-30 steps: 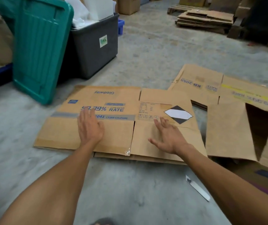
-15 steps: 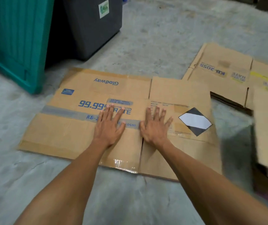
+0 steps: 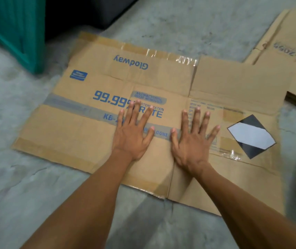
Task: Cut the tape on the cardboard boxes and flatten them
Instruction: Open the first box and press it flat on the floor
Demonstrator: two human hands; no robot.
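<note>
A brown cardboard box (image 3: 93, 126) with blue print lies flat on the concrete floor, strips of clear tape shining on its far edge and near a black-and-white diamond label (image 3: 251, 136). My left hand (image 3: 132, 133) rests palm down on the box's middle, fingers spread. Just to its right, my right hand (image 3: 192, 141) also lies flat with fingers apart, beside the centre crease. Neither hand holds anything.
A second flattened cardboard box (image 3: 290, 49) lies at the far right, partly out of frame. A teal plastic lid (image 3: 16, 31) leans upright at the far left, next to a dark bin (image 3: 89, 11). Bare concrete floor (image 3: 27, 194) surrounds the box.
Both hands slid together toward the box's middle and now lie side by side, flat on it. The view has tilted down and moved closer; the blade on the floor is out of sight.
</note>
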